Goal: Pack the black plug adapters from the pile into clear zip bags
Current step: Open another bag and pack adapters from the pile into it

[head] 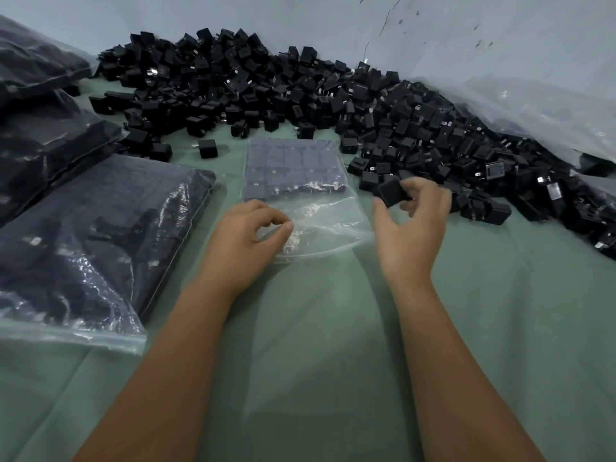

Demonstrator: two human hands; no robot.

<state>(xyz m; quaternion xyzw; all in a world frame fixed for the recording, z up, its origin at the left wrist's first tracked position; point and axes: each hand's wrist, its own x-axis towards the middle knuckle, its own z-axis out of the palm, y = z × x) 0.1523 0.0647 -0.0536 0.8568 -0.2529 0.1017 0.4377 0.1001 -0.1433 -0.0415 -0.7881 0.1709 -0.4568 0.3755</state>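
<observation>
- Adapters are lying in a large black pile [333,105] that is running along the far edge of the surface [333,345] and curving down toward its right edge.
- A clear zip bag [300,201] is lying flat at the middle of the surface, just in front of the pile, with its mouth facing the near edge.
- Rows of adapters are filling the far half of this bag; the near half is showing only clear plastic.
- The left hand [246,238] is pinching the near left part of the bag mouth, thumb and forefinger curled onto the plastic.
- The right hand [413,221] is hovering just right of the bag mouth, beside the pile's near fringe.
- The fingers [411,191] of the right hand are gripping one black adapter [393,193] between thumb and fingertips.
- A filled bag [100,241] is lying near the left edge of the surface, packed with adapters.
- Further filled bags [40,105] are stacking up toward the far left corner.
- Crumpled clear plastic [540,111] is resting against the pale wall [333,18] at the far right, behind the pile.
- One loose adapter [207,148] is sitting apart, between the pile and the filled bags.
</observation>
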